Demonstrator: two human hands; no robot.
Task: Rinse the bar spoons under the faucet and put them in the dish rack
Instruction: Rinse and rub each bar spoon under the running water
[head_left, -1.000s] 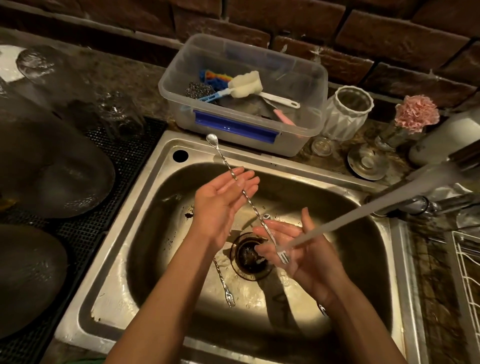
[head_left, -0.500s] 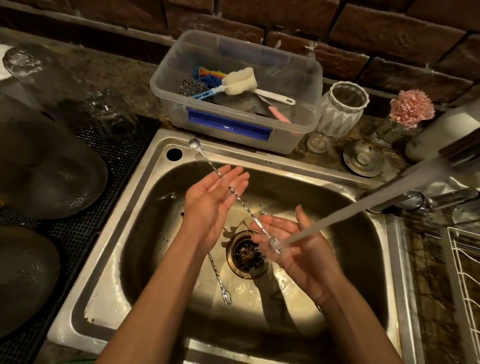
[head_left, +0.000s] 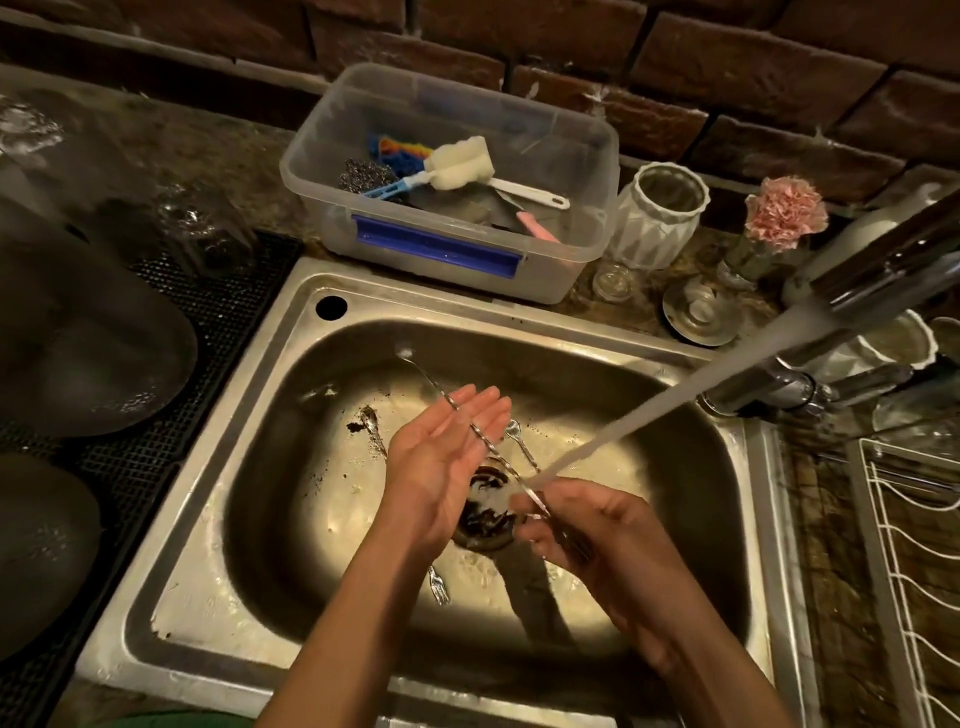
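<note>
Over the steel sink (head_left: 244, 426) I hold a long twisted bar spoon (head_left: 488, 448) aslant, its small bowl up left and its fork end down right. My left hand (head_left: 441, 457) is flat, palm up, with the shaft lying across its fingers. My right hand (head_left: 597, 535) curls around the lower end. The faucet (head_left: 883, 270) at the right runs, and its water stream (head_left: 649, 415) hits the spoon just above my right fingers. Two more bar spoons lie in the basin: one (head_left: 514, 434) by the drain (head_left: 483, 519), one (head_left: 373, 423) partly hidden under my left arm. The white wire dish rack (head_left: 914, 545) stands at the right edge.
A clear plastic tub (head_left: 571, 171) with a sponge brush and scrubbers sits behind the sink. A white ribbed jar (head_left: 660, 218), a pink flower (head_left: 784, 210) and a metal sink plug (head_left: 698, 312) stand at the back right. Dark plates and glasses rest on a black mat (head_left: 218, 312) at the left.
The spoon has slid down and right through my hands; its bowl moved from the sink's back rim to over the basin. My right fingers closed around its lower end.
</note>
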